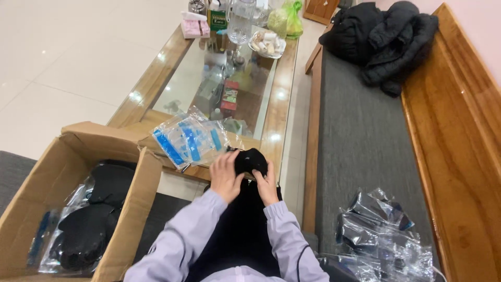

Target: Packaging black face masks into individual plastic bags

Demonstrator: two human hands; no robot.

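While both hands work at the near edge of the glass-topped table [282, 94], the left hand [225, 176] and right hand [267, 183] are each curled around a small black fabric item [250, 159], which sits between them at the table's near edge, above the person's lap. The fingers of both hands are bent onto the cloth, pinching it from either side. Judged from this, the handling goes best if both thumbs keep the fabric flat and the edges lined up, so it does not bunch.

Just left of the hands lies a stack of clear plastic bags with blue strips [190, 140]. At the near left, an open cardboard box [36, 193] holds black items in clear wrapping. On the grey bench cushion [360, 136] at the near right lie crumpled clear bags [383, 235]; a black jacket [383, 39] is heaped at its far end. A pink tissue box [195, 26] and a green bag [293, 18] stand at the table's far end.
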